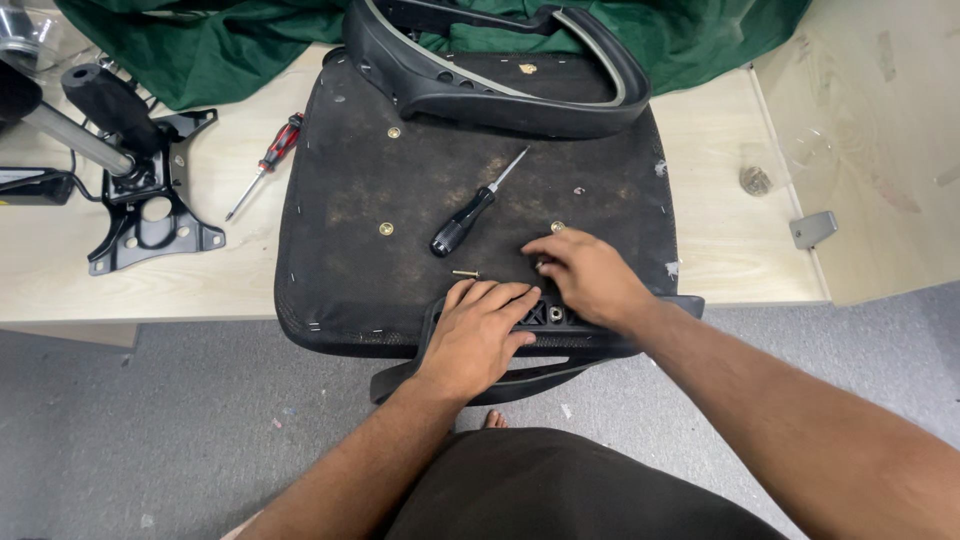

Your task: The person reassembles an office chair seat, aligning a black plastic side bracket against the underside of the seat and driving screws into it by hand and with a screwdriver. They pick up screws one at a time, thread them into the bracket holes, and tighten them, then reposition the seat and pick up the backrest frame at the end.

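left hand point(478, 335) flat, open on the armrest bracket point(560, 325); right hand point(588, 278) pinching a small bolt point(541, 265) on the seat underside point(400, 190).

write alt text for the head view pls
Both hands press an armrest bracket onto an upturned chair seat: left hand flat on it, right hand at a bolt. A black screwdriver lies on the seat.
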